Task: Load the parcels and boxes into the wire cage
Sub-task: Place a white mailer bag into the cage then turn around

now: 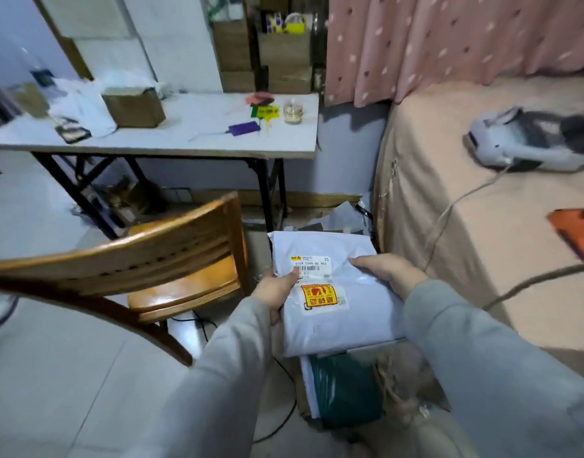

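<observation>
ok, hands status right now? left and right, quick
Left hand: grips the left edge of the white parcel, thumb on its label.
Right hand: holds the parcel's right edge, fingers over the top.

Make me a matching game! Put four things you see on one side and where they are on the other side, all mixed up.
Things:
1. white parcel
2. cardboard box
3. wooden chair
4. glass jar

Places:
A. left of the parcel, on the floor
B. held in both hands
C. right end of the white table
D. left part of the white table

Pairs: 1-B, 2-D, 3-A, 4-C
</observation>
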